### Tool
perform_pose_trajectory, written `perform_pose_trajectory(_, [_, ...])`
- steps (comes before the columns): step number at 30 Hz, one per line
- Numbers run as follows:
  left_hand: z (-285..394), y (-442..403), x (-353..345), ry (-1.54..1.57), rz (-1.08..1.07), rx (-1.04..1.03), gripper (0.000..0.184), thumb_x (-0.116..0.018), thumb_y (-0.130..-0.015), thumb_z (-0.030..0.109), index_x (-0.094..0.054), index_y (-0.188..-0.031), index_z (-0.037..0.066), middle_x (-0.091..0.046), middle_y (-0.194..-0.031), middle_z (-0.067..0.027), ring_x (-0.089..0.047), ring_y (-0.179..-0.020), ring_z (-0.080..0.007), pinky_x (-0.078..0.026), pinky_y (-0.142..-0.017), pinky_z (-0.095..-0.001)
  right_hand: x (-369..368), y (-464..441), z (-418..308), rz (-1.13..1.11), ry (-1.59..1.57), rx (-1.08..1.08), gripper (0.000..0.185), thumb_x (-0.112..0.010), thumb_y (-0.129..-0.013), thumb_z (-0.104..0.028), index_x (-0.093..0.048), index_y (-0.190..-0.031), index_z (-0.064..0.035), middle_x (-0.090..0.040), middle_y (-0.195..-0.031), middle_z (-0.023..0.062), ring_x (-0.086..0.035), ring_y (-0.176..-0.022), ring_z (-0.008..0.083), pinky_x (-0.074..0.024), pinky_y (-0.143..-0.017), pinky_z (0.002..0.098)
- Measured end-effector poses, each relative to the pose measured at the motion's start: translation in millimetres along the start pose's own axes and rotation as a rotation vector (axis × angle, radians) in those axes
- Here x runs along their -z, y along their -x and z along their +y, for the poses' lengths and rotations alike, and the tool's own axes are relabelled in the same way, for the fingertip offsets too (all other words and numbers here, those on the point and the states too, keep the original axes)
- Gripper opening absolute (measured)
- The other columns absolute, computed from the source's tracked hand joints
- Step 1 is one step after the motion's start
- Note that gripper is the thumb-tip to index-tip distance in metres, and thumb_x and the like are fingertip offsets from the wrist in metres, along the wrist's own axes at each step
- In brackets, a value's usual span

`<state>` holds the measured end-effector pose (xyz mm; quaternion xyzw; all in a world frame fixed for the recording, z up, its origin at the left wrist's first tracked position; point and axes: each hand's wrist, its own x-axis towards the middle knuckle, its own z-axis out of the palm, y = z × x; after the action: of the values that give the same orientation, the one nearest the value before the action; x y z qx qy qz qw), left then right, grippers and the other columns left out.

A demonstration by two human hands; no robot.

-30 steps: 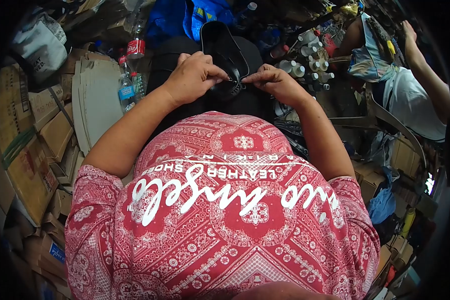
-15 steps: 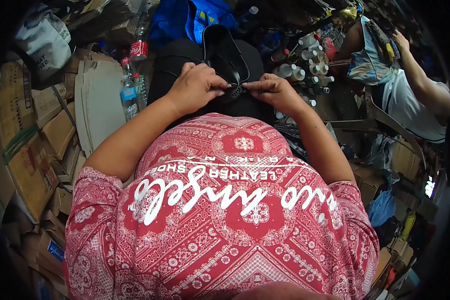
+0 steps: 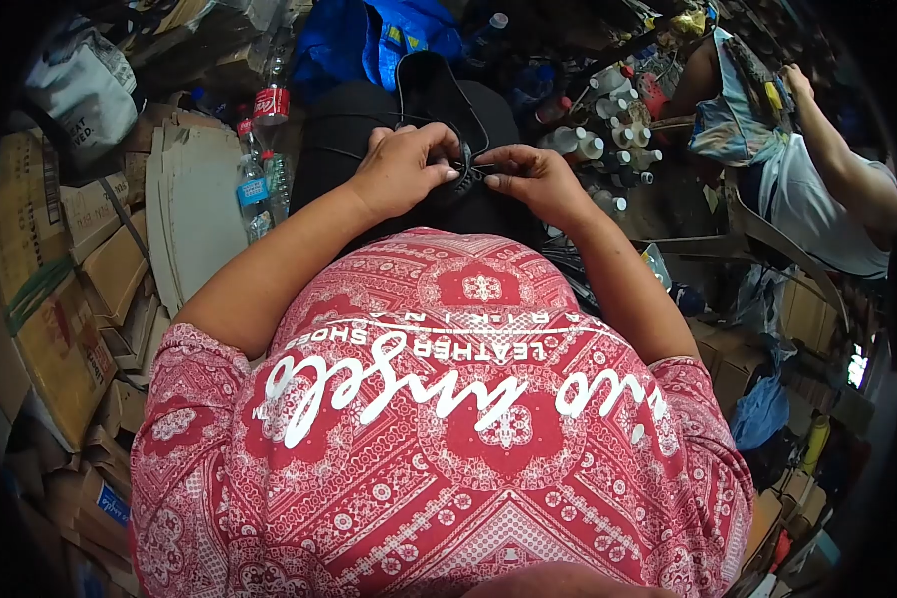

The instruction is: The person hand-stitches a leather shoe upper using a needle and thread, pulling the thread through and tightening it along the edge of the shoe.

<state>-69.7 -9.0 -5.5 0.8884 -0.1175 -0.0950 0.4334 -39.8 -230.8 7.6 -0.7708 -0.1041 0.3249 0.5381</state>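
A black shoe-like item (image 3: pixel 437 95) lies on my lap between my dark-clad thighs, its open end pointing away from me. At its near end, my left hand (image 3: pixel 406 171) pinches a thin black lace or cord by the small dark eyelet area. Across from it, my right hand (image 3: pixel 538 183) has thumb and forefinger closed on the same dark cord. Both sets of fingertips are close together, a small gap apart. Exactly how the cord runs between them is too small to make out.
Plastic bottles (image 3: pixel 253 189) stand left of my legs beside stacked grey sheets (image 3: pixel 201 204) and cardboard (image 3: pixel 110 264). A blue bag (image 3: pixel 354 45) lies ahead. Several small white-capped bottles (image 3: pixel 618 110) are at the right, near another person in a white shirt (image 3: pixel 817 204).
Both hands have shifted slightly, with the fingertips still at the shoe's near end. The other person's raised arm has come lower and nearer the patterned cloth.
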Motion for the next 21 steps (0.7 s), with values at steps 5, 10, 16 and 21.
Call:
perform_pose_trajectory(5, [1,-4,-3,-0.038,-0.030,-0.005,0.020,-0.070,-0.078,0.017,-0.063,-0.095,0.010,-0.065,-0.085,-0.0046,-0.062,-0.085,-0.0195,-0.035,-0.086,-0.0363,-7,-6,-10,0.089,0.247,0.100,0.018,-0.069,-0.080,-0.006,-0.067,-0.098,-0.0017,-0.068,-0.086,0.0053,-0.060,-0.081,0.0076,-0.0488,-0.074,0.0250])
perform_pose_trajectory(10, [8,-13,11,-0.146,-0.131,-0.099,0.014,-0.069,-0.079,0.019,-0.063,-0.089,0.011,-0.064,-0.084,-0.0042,-0.059,-0.088,-0.0220,-0.034,-0.087,-0.0371,5,-18,-6,-0.043,0.252,0.057,0.013,-0.070,-0.079,-0.006,-0.066,-0.091,-0.0007,-0.067,-0.084,0.0061,-0.060,-0.080,0.0082,-0.0483,-0.073,0.0252])
perform_pose_trajectory(16, [1,0,33,-0.297,-0.112,-0.216,0.009,-0.066,-0.080,0.019,-0.062,-0.085,0.012,-0.060,-0.084,-0.0017,-0.056,-0.093,-0.0237,-0.036,-0.085,-0.0405,28,-4,-3,-0.049,0.018,0.022,0.011,-0.072,-0.079,-0.008,-0.066,-0.085,-0.0022,-0.065,-0.082,0.0020,-0.058,-0.078,0.0084,-0.0467,-0.074,0.0242])
perform_pose_trajectory(21, [4,1,31,-0.279,-0.134,-0.166,0.009,-0.062,-0.082,0.017,-0.062,-0.087,0.009,-0.063,-0.085,-0.0062,-0.058,-0.094,-0.0278,-0.042,-0.080,-0.0434,23,-3,12,0.030,-0.067,0.053,0.012,-0.073,-0.080,-0.010,-0.066,-0.087,-0.0030,-0.056,-0.091,0.0011,-0.055,-0.082,0.0084,-0.0453,-0.073,0.0237])
